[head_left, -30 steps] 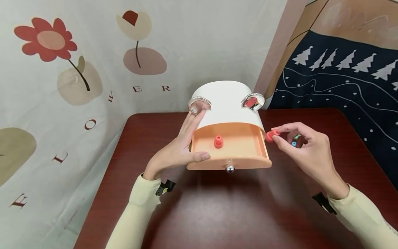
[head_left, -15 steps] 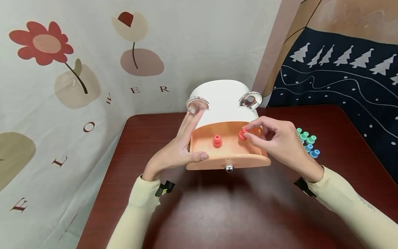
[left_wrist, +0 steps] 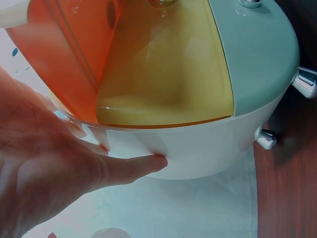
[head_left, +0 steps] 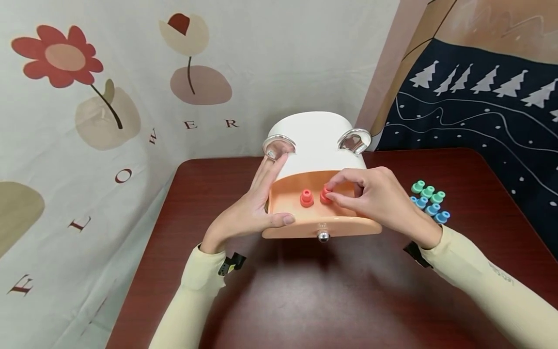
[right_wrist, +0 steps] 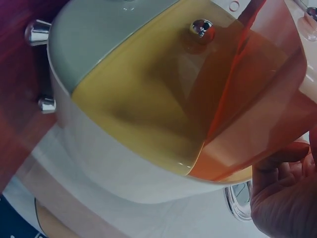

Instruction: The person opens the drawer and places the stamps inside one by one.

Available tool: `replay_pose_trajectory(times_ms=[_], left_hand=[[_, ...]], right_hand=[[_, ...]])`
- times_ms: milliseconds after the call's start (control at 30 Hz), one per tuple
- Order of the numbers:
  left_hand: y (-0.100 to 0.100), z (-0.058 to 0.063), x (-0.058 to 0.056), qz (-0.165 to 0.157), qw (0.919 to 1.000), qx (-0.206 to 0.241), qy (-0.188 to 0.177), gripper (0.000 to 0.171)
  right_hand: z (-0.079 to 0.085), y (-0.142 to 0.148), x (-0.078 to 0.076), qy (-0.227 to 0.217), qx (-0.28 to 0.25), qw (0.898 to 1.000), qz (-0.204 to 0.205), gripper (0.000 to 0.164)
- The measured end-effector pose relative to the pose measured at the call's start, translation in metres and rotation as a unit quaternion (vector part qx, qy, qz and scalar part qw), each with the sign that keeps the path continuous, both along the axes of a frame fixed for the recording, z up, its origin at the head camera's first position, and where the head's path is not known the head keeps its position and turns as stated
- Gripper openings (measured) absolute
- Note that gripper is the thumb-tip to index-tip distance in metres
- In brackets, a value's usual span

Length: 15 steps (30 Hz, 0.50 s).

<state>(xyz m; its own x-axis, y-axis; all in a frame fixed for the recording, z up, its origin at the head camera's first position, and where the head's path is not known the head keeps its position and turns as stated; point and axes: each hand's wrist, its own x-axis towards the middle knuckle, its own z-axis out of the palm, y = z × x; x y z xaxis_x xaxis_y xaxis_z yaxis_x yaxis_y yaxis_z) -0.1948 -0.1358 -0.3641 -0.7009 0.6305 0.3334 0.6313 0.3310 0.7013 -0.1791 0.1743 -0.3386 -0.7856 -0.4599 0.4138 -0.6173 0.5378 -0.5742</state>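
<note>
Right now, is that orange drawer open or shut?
Open. The orange drawer sticks out of the white cabinet, its inside showing; one red peg stands there, and the right hand pinches a second peg.

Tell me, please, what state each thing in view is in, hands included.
Orange drawer: pulled open
Yellow drawer: closed
Green drawer: closed
Left red peg: upright in the orange drawer, not held
Right red peg: pinched by the right hand
Green pegs: standing on the table
Blue pegs: standing on the table
Left hand: fingers extended, against the cabinet
</note>
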Motion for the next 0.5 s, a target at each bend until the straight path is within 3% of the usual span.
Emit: replay_pose_trajectory(times_ms=[300, 500], left_hand=[[-0.0007, -0.0001, -0.0014, 0.003, 1.0, -0.006, 0.005, 0.12], [-0.0022, -0.0003, -0.0004, 0.003, 1.0, -0.005, -0.003, 0.12]], right_hand=[[0.0034, -0.0026, -0.0038, -0.002, 0.027, 1.0, 0.009, 0.021], [0.0003, 0.0006, 0.0024, 0.019, -0.022, 1.0, 0.003, 0.029]])
